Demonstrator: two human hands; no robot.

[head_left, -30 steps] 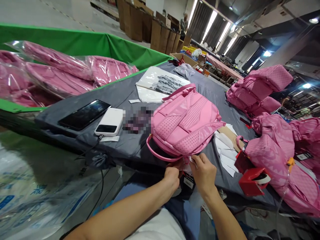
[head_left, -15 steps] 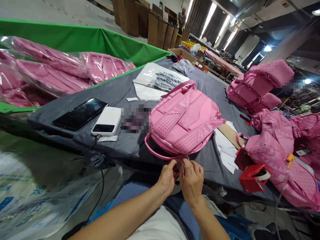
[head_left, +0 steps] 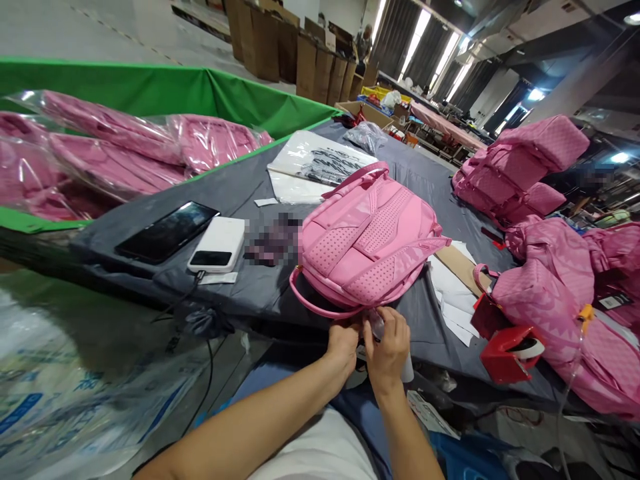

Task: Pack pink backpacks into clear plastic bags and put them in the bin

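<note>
A pink backpack (head_left: 370, 233) lies with its padded straps upward on the grey-covered table (head_left: 270, 300). At its near edge, both hands are close together just below the pink loop handle (head_left: 320, 310). My left hand (head_left: 343, 345) is closed, its fingertips tucked under the bag's edge, so whatever they grip is hidden. My right hand (head_left: 389, 347) is closed around a small piece of clear plastic (head_left: 377, 325). Something white, partly covered by that hand, shows beside the wrist.
Left on the table are a black phone (head_left: 167, 232) and a white power bank (head_left: 218, 245) with a cable. A red tape dispenser (head_left: 510, 353) and more pink bags (head_left: 545, 287) stand at right. A green-walled bin (head_left: 150, 87) holds plastic-wrapped pink bags. White papers (head_left: 450, 293) lie nearby.
My left hand has turned and its fingers have gone further under the bag's edge. My right hand has shifted slightly right, with clear plastic now showing in it. The backpack stays put.
</note>
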